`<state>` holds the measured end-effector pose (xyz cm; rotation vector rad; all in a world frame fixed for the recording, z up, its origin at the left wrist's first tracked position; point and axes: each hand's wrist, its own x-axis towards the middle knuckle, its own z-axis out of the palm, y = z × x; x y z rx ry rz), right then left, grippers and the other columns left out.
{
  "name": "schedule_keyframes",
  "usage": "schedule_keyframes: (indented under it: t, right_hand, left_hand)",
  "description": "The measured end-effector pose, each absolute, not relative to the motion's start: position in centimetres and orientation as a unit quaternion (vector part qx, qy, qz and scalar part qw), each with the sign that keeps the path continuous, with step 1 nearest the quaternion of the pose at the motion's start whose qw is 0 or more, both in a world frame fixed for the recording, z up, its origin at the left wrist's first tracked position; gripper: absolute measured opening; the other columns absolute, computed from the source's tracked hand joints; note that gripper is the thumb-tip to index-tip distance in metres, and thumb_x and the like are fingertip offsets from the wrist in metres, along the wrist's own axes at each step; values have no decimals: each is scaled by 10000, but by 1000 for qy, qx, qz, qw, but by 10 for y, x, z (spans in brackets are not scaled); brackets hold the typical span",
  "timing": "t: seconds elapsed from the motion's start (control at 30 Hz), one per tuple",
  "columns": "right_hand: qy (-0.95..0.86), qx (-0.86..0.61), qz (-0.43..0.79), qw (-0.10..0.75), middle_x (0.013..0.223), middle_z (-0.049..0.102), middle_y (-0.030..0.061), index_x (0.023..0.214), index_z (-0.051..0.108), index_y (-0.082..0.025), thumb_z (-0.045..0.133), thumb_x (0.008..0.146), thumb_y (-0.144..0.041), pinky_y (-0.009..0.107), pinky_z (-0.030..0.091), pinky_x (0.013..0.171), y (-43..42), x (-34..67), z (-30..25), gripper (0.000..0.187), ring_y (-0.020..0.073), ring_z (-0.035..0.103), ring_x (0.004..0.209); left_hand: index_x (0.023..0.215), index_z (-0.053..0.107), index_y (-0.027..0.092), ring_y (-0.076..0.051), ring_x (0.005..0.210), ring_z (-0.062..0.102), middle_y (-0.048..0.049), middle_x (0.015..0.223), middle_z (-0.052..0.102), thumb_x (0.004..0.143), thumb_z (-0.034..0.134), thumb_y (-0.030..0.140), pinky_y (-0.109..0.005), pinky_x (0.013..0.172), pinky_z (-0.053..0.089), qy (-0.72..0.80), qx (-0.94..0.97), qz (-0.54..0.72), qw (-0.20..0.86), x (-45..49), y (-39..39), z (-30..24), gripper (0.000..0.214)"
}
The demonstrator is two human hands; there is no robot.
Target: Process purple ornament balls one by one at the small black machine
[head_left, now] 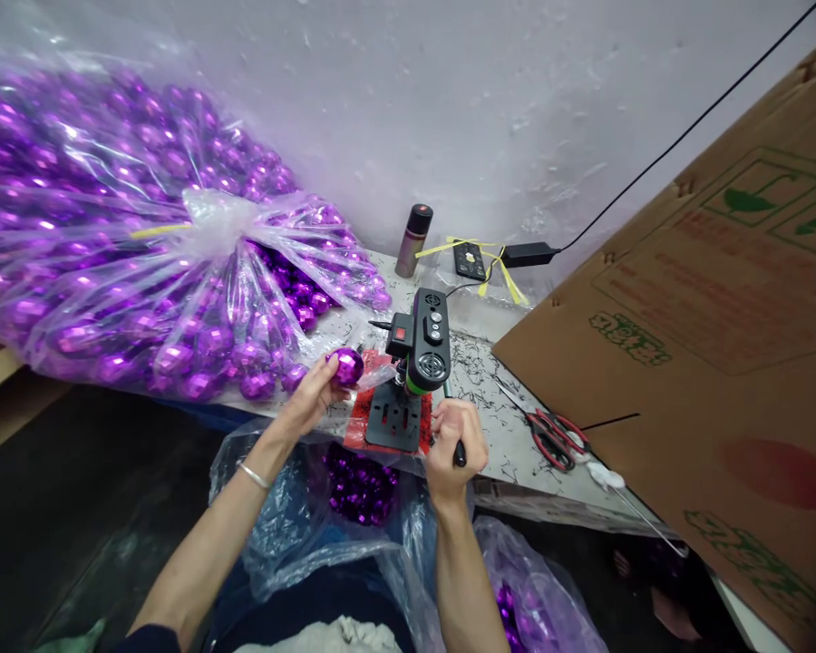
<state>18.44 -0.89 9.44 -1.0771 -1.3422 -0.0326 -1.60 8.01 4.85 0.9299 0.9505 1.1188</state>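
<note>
A shiny purple faceted ball is pinched between the thumb and fingers of my left hand, just left of a small black bench drill press. My right hand is closed around the press's lever handle, whose black end pokes out below the fist. Under the press head, the slotted black base plate sits on a red sheet. The drill tip is mostly hidden behind the press head.
A large tied clear bag of purple balls fills the left side. Below the bench edge, an open plastic bag holds more. Scissors and a cardboard box are at right; a spray can stands by the wall. Dark shavings litter the bench.
</note>
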Motion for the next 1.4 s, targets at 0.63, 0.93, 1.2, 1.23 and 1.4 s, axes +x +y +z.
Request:
schedule_keyframes:
  t: [0.63, 0.93, 1.2, 1.23, 1.4]
  right_hand:
    - [-605, -477, -29, 637, 692, 560, -15, 738, 516, -224, 449, 1006, -142, 295, 433, 621, -8, 186, 104, 289, 131, 568, 660]
    - [-607, -474, -22, 637, 700, 564, -17, 725, 515, -219, 452, 1002, -121, 277, 431, 606, -11, 185, 103, 301, 119, 571, 656]
    - [-609, -472, -21, 637, 702, 565, -17, 726, 516, -221, 450, 1003, -131, 284, 441, 620, -11, 186, 99, 298, 128, 583, 671]
    - [-609, -472, -22, 637, 703, 565, -17, 728, 518, -220, 449, 1003, -127, 282, 441, 620, -11, 186, 98, 298, 127, 583, 672]
    - [-611, -471, -25, 635, 712, 574, -14, 736, 526, -218, 448, 1002, -119, 282, 450, 622, -11, 186, 98, 294, 123, 588, 676]
  left_hand:
    - [1441, 613, 248, -361, 1522, 366, -152, 1610, 427, 864, 504, 75, -614, 1208, 355, 519, 759, 328, 219, 4, 22, -17, 612]
    - [1246, 701, 215, -299, 1250, 639, -131, 1295, 699, 918, 661, 493, -464, 1115, 492, 596, 615, 461, 233, -1, 23, -16, 432]
    - [1299, 674, 185, -319, 1185, 684, -149, 1256, 731, 990, 537, 547, -454, 1035, 523, 645, 627, 363, 244, 7, 27, -18, 496]
    - [1300, 676, 180, -325, 1194, 682, -152, 1261, 734, 997, 521, 544, -458, 1035, 521, 647, 629, 351, 250, 8, 28, -17, 498]
    - [1341, 667, 211, -317, 1224, 675, -128, 1335, 717, 969, 572, 539, -432, 1028, 527, 623, 632, 360, 287, 10, 28, -11, 505]
